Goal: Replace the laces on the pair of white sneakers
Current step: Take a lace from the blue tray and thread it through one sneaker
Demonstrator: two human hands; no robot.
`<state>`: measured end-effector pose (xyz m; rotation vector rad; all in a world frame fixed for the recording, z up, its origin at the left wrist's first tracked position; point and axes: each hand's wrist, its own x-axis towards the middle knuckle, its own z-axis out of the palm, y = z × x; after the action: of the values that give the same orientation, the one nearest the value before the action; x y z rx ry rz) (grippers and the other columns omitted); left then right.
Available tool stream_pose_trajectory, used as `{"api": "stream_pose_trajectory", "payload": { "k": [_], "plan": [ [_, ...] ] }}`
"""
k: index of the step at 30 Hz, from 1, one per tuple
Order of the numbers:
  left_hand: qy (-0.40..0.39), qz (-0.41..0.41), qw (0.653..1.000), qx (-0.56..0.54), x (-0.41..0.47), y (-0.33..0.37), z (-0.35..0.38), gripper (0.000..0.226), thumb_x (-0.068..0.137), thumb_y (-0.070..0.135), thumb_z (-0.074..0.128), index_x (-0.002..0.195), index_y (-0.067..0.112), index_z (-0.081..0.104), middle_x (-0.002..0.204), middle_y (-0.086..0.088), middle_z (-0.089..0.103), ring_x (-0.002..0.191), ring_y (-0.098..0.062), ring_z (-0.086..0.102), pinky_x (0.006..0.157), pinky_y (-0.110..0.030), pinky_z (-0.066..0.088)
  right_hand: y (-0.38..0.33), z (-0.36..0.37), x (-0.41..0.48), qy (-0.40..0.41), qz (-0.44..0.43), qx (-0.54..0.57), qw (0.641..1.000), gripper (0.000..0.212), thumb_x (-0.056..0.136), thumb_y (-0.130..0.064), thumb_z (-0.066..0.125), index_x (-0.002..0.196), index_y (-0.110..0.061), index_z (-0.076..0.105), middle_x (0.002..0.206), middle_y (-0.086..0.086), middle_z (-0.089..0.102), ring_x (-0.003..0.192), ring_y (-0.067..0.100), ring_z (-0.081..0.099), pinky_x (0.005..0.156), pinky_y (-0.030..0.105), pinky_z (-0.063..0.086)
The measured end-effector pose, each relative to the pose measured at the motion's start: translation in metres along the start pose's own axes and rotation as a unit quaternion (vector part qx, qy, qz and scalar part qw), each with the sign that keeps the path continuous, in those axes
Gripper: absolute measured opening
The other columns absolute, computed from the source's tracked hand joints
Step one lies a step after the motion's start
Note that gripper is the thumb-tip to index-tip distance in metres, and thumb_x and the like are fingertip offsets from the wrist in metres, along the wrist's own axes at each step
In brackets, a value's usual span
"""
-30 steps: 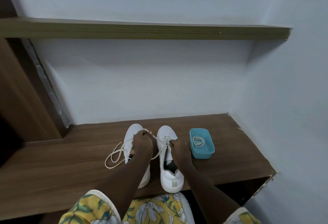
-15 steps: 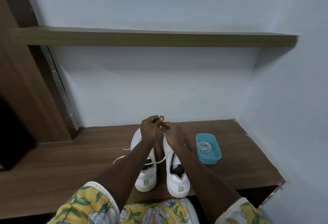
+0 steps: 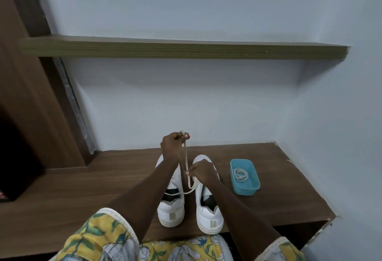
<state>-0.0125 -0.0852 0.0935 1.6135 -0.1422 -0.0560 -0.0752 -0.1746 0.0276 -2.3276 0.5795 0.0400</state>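
Two white sneakers stand side by side on the wooden bench, heels toward me: the left sneaker point(image 3: 171, 209) and the right sneaker point(image 3: 208, 215). My left hand point(image 3: 172, 143) is raised above the toes and pinches the top of an off-white lace point(image 3: 186, 157). The lace hangs down doubled to my right hand point(image 3: 201, 172), which pinches it lower, over the right sneaker. Below that hand the lace loops and trails left across the left sneaker's opening.
A small blue tub point(image 3: 246, 188) holding a coiled white lace point(image 3: 240, 174) sits right of the sneakers. The bench point(image 3: 93, 188) ends at a wall on the right, with a long shelf point(image 3: 186, 48) overhead and a dark cabinet point(image 3: 24, 95) at left.
My left hand stayed raised with the lace end. My right hand slid down the lace from beside the left hand to just above the right sneaker. The lace now hangs between them.
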Motion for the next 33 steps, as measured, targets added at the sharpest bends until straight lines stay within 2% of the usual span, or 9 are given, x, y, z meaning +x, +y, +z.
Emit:
{"api": "stream_pose_trajectory", "payload": {
  "k": [3, 7, 10, 13, 17, 22, 25, 29, 33],
  "plan": [
    [-0.021, -0.016, 1.000, 0.006, -0.002, -0.005, 0.003, 0.010, 0.079, 0.013, 0.073, 0.071, 0.010, 0.069, 0.075, -0.005, 0.065, 0.073, -0.015, 0.056, 0.072, -0.024, 0.044, -0.014, -0.006, 0.001, 0.069, -0.036, 0.139, 0.987, 0.040, 0.075, -0.052, 0.059, 0.099, -0.023, 0.073, 0.097, 0.004, 0.072, 0.096, 0.025, 0.064, 0.093, 0.048, 0.047],
    [-0.058, -0.012, 0.998, -0.009, -0.006, -0.012, 0.003, 0.015, 0.083, 0.017, 0.070, 0.078, 0.003, 0.073, 0.076, -0.011, 0.070, 0.070, -0.012, 0.059, 0.063, -0.011, 0.045, -0.033, -0.018, -0.002, 0.155, -0.052, 0.210, 0.964, 0.027, 0.090, -0.037, 0.057, 0.097, -0.019, 0.075, 0.089, 0.005, 0.074, 0.086, 0.021, 0.066, 0.084, 0.038, 0.051],
    [-0.046, -0.013, 0.999, -0.020, -0.006, -0.010, 0.004, 0.012, 0.084, 0.015, 0.069, 0.079, 0.005, 0.072, 0.073, -0.007, 0.065, 0.066, -0.015, 0.061, 0.064, -0.019, 0.046, -0.029, -0.015, 0.000, 0.136, -0.057, 0.183, 0.972, 0.021, 0.089, -0.029, 0.060, 0.092, -0.016, 0.076, 0.088, 0.006, 0.074, 0.087, 0.024, 0.066, 0.084, 0.042, 0.051],
    [-0.019, -0.009, 1.000, 0.002, -0.005, -0.005, 0.002, 0.013, 0.083, 0.015, 0.070, 0.089, 0.005, 0.074, 0.079, -0.002, 0.066, 0.068, -0.004, 0.060, 0.062, -0.013, 0.043, -0.017, -0.004, 0.000, 0.089, -0.056, 0.126, 0.987, 0.018, 0.086, -0.030, 0.064, 0.094, -0.020, 0.077, 0.095, 0.004, 0.074, 0.096, 0.024, 0.063, 0.091, 0.045, 0.047],
    [-0.005, 0.000, 1.000, 0.020, 0.000, -0.003, 0.001, 0.017, 0.083, 0.017, 0.071, 0.091, 0.003, 0.074, 0.078, -0.005, 0.063, 0.077, -0.016, 0.053, 0.070, -0.024, 0.040, 0.000, 0.003, -0.008, 0.042, -0.060, 0.007, 0.997, 0.022, 0.086, -0.031, 0.066, 0.100, -0.017, 0.076, 0.100, 0.004, 0.072, 0.098, 0.023, 0.062, 0.088, 0.035, 0.039],
    [-0.003, 0.010, 1.000, 0.012, 0.001, 0.003, 0.003, 0.016, 0.084, 0.016, 0.069, 0.093, 0.004, 0.074, 0.080, -0.005, 0.067, 0.082, -0.017, 0.059, 0.076, -0.022, 0.039, 0.009, 0.007, -0.014, -0.011, -0.072, -0.062, 0.995, 0.027, 0.087, -0.032, 0.065, 0.106, -0.014, 0.073, 0.106, 0.004, 0.072, 0.104, 0.022, 0.060, 0.096, 0.038, 0.034],
    [-0.017, 0.010, 1.000, 0.022, 0.000, 0.003, 0.004, 0.016, 0.083, 0.017, 0.071, 0.093, 0.005, 0.075, 0.081, -0.003, 0.068, 0.083, -0.015, 0.060, 0.076, -0.021, 0.039, 0.008, 0.005, -0.007, 0.026, -0.056, 0.002, 0.998, 0.031, 0.087, -0.039, 0.063, 0.104, -0.016, 0.073, 0.102, 0.007, 0.072, 0.100, 0.024, 0.063, 0.094, 0.038, 0.044],
    [-0.045, 0.003, 0.999, 0.031, -0.005, -0.006, 0.006, 0.014, 0.081, 0.018, 0.072, 0.070, 0.010, 0.072, 0.068, -0.007, 0.065, 0.059, -0.006, 0.057, 0.062, -0.019, 0.046, -0.012, -0.011, -0.006, 0.104, -0.077, 0.200, 0.971, 0.025, 0.090, -0.033, 0.060, 0.106, -0.018, 0.070, 0.100, 0.003, 0.072, 0.098, 0.019, 0.065, 0.092, 0.040, 0.048],
    [-0.089, 0.000, 0.995, 0.037, -0.007, -0.017, 0.006, 0.025, 0.081, 0.028, 0.069, 0.068, 0.008, 0.072, 0.070, -0.014, 0.071, 0.070, -0.025, 0.064, 0.077, -0.037, 0.051, -0.023, -0.014, -0.009, 0.148, -0.085, 0.282, 0.944, 0.017, 0.089, -0.027, 0.063, 0.097, -0.016, 0.074, 0.090, 0.003, 0.074, 0.090, 0.019, 0.067, 0.086, 0.037, 0.050]
  ]
}}
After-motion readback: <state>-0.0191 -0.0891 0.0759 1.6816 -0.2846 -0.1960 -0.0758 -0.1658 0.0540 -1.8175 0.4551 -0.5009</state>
